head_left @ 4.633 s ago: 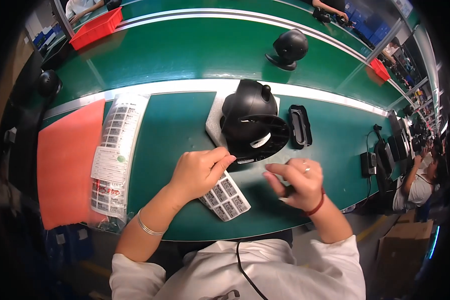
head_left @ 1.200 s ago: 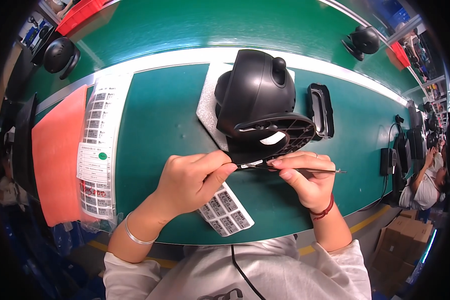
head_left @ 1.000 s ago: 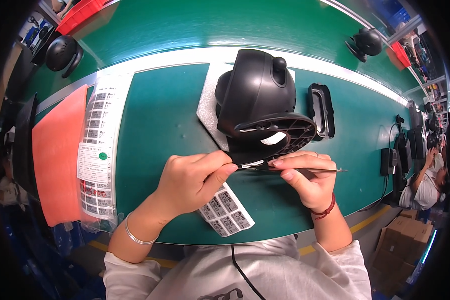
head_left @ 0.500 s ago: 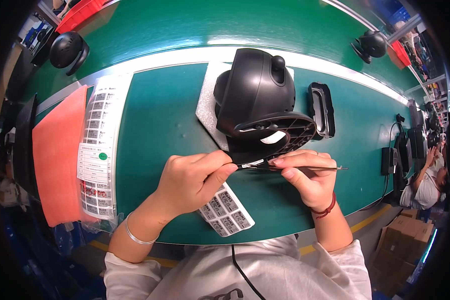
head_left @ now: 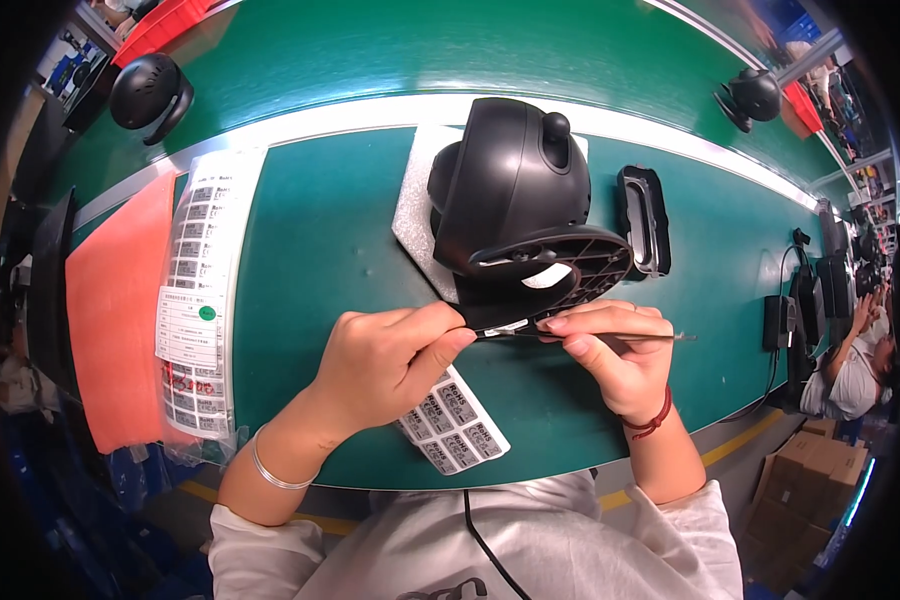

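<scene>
A large black rounded appliance (head_left: 515, 175), perhaps a desk fan, lies tipped over with the ribbed underside of its round base (head_left: 605, 262) facing me. Fingers and thumb of my left hand (head_left: 395, 350) pinch the near edge of that base. Just right of them a small white label (head_left: 505, 327) shows on the edge. My right hand (head_left: 615, 345) is closed around a slim metal tool (head_left: 682, 337), perhaps tweezers, whose rear end sticks out to the right. Its working tip is hidden at the edge by the fingers. Below my left hand lies a sheet of grey-and-white stickers (head_left: 460, 425).
A white foam sheet (head_left: 415, 215) lies under the appliance. To its right is a black oblong part (head_left: 642, 220). Bagged label sheets (head_left: 195, 300) and an orange sheet (head_left: 120, 320) lie at left. Similar black appliances (head_left: 150, 95) stand on the green belt (head_left: 450, 50) beyond.
The black appliances on the far belt have shifted a little to the right. My hands and the appliance in front of me hold nearly the same pose; the slim tool has turned slightly.
</scene>
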Available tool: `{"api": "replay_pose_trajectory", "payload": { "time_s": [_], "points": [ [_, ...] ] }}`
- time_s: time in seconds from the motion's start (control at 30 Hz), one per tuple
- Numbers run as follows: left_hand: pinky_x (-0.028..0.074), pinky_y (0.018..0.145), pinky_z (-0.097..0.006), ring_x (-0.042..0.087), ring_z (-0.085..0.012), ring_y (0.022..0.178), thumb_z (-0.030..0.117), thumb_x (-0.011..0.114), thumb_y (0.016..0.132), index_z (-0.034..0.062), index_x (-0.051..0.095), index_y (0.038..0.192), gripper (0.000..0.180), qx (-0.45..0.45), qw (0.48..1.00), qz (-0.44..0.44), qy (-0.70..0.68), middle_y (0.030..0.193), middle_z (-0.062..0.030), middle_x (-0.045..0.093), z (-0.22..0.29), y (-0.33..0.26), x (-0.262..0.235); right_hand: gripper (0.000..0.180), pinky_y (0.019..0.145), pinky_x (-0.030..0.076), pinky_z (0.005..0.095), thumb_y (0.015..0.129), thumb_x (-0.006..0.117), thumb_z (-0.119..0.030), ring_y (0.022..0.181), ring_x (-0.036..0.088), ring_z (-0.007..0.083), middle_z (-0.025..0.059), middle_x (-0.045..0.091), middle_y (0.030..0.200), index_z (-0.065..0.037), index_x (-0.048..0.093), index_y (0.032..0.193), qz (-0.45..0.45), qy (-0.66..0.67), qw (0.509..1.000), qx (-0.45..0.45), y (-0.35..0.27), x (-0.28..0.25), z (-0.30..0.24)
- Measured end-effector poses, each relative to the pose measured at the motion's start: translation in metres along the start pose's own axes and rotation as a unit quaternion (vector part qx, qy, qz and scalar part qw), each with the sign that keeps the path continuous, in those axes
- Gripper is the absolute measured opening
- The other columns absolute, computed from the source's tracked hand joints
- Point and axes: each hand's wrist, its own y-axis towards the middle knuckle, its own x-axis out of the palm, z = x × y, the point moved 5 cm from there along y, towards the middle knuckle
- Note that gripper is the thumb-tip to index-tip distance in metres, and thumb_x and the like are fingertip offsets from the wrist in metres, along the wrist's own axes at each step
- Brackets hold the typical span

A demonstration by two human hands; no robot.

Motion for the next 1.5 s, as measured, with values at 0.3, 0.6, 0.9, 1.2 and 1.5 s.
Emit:
{"api": "replay_pose_trajectory", "payload": {
  "time_s": [0.3,0.6,0.9,1.2,1.5],
  "points": [
    [0.044,0.044,-0.03,0.06,-0.0204,0.051,0.02,0.066,0.088,0.0084,0.064,0.079,0.015,0.012,0.999,0.028,-0.01,0.061,-0.0042,0.06,-0.001,-0.001,0.0,0.014,0.063,0.048,0.0322,0.078,0.051,0.002,0.065,0.059,0.0196,0.0108,0.061,0.072,0.002,0.064,0.08,-0.071,0.002,0.997,0.013,-0.005,0.002,-0.013],
    [0.044,0.045,-0.035,0.059,-0.0257,0.051,0.02,0.064,0.089,0.0062,0.061,0.077,0.018,0.006,0.998,0.033,-0.053,0.058,-0.0078,0.059,-0.002,0.0,0.002,0.04,0.043,0.031,0.0217,0.073,0.077,-0.004,0.045,0.04,0.0064,0.0003,0.047,0.056,-0.001,0.066,0.111,0.119,-0.34,0.919,-0.159,0.018,-0.012,-0.068],
    [0.051,0.055,-0.038,0.065,-0.0298,0.06,0.031,0.068,0.082,0.0058,0.069,0.08,0.025,-0.057,0.996,0.048,-0.043,0.066,-0.0112,0.066,-0.009,-0.006,0.0,0.019,0.046,0.042,0.0324,0.079,0.072,-0.02,0.046,0.056,0.0267,0.0116,0.059,0.059,-0.005,0.064,0.085,-0.248,-0.377,0.892,-0.04,0.09,0.014,-0.094],
    [0.052,0.075,-0.031,0.069,-0.018,0.077,0.028,0.065,0.085,0.0019,0.072,0.094,0.029,-0.213,0.932,-0.078,-0.284,0.084,-0.0102,0.072,-0.034,-0.008,0.024,0.023,0.051,0.044,0.0368,0.076,0.075,-0.021,0.053,0.057,0.0337,0.0141,0.058,0.06,-0.004,0.061,0.081,-0.315,-0.415,0.853,-0.02,0.104,0.032,-0.101],
    [0.051,0.069,-0.026,0.064,-0.0087,0.075,0.006,0.067,0.08,0.0004,0.069,0.095,0.017,-0.11,0.914,0.05,-0.386,0.08,-0.0062,0.07,-0.023,-0.005,0.002,0.016,0.043,0.036,0.0284,0.073,0.074,-0.006,0.042,0.047,0.0212,0.0081,0.05,0.053,-0.002,0.059,0.078,-0.242,-0.327,0.903,-0.138,0.08,0.035,-0.129]
  ]
}}
